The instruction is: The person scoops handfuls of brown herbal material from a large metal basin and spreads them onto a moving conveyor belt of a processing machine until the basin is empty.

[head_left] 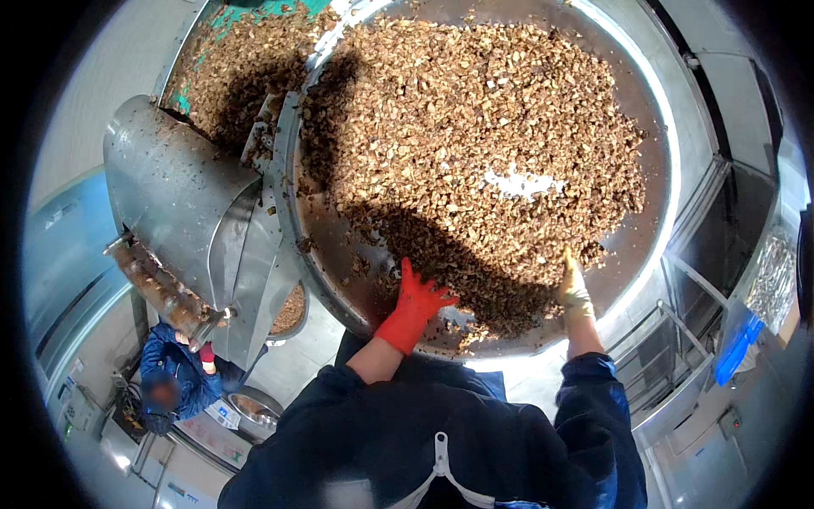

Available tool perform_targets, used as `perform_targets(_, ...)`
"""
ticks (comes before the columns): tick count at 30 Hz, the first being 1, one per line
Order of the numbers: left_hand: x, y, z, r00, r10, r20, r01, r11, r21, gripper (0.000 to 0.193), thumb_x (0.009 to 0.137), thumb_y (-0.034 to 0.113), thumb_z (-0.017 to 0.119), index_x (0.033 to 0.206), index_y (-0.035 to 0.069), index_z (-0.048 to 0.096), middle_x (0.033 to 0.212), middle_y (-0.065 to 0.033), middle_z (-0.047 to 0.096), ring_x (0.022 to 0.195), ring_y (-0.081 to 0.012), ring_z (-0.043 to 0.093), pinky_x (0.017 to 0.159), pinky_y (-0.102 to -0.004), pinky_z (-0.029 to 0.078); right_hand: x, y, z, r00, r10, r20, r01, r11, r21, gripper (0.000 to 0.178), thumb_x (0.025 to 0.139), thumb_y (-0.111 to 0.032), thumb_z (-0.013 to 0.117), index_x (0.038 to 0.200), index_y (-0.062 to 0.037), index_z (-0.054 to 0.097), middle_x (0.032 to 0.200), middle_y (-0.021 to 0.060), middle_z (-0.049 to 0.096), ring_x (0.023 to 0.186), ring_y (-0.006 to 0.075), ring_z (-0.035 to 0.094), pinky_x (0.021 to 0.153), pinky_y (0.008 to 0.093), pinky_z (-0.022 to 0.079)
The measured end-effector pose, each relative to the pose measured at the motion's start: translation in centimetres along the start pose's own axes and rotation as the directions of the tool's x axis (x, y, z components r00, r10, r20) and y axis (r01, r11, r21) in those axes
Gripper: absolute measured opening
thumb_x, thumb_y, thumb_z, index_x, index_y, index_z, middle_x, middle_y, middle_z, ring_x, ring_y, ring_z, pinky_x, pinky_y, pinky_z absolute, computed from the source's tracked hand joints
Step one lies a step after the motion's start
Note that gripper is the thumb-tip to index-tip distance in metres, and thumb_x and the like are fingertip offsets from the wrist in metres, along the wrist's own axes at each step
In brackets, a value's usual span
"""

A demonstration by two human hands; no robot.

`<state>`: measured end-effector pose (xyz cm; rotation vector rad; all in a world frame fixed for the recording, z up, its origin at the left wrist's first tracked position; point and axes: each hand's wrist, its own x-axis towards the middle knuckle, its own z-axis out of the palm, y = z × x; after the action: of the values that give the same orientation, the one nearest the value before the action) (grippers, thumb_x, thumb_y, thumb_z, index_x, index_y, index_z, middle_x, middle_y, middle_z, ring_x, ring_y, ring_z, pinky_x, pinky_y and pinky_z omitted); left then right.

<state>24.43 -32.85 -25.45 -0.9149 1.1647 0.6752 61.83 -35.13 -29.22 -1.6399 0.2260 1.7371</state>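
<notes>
A wide round metal pan (666, 170) holds a broad layer of small, chopped brown pieces (475, 119), whose exact kind I cannot make out. My left hand (415, 304), in a red glove, lies with its fingers spread at the near edge of the pieces. Its fingertips touch the dark, shaded part of the heap. On the right, my right hand (574, 293) wears a pale yellow glove. It stands edge-on against the heap's near right side, fingers stretched out and pointing away from me. Bare metal shows beside both hands.
A curved metal chute (174, 191) with a roller (165, 284) stands left of the pan. Behind it, a green-lined container (182, 102) holds more brown pieces. A co-worker (174, 373) in blue is at lower left, near a round bowl (254, 411). Metal rails (670, 335) stand right.
</notes>
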Motion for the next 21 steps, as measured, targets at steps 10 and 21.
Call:
perform_targets(10, -1.2, 7.8, 7.4, 0.946, 0.085, 0.312, -0.075, 0.996, -0.044, 0.091, 0.079, 0.077, 0.04, 0.149, 0.021, 0.024, 0.155, -0.007, 0.021, 0.141, -0.0357, 0.019, 0.109, -0.0636, 0.009, 6.8, -1.3, 22.4, 0.999, -0.038, 0.027, 0.029, 0.962, 0.273, 0.065, 0.094, -0.038, 0.05, 0.147, -0.0088, 0.026, 0.152, 0.0104, 0.025, 0.135, 0.0279, 0.032, 0.111, 0.049, 0.029)
perform_targets(21, -14.0, 15.6, 13.6, 0.575, 0.204, 0.793, -0.089, 0.978, -0.187, 0.059, 0.092, 0.054, 0.041, 0.14, 0.019, 0.043, 0.146, -0.0064, 0.04, 0.137, -0.0322, 0.032, 0.109, -0.0639, 0.014, -1.5, -8.3, 37.8, 0.94, -0.172, 0.294, 0.158, 0.985, 0.07, 0.073, 0.09, -0.042, 0.057, 0.146, -0.0078, 0.026, 0.151, 0.0176, 0.022, 0.131, 0.0343, 0.035, 0.105, 0.0525, 0.035)
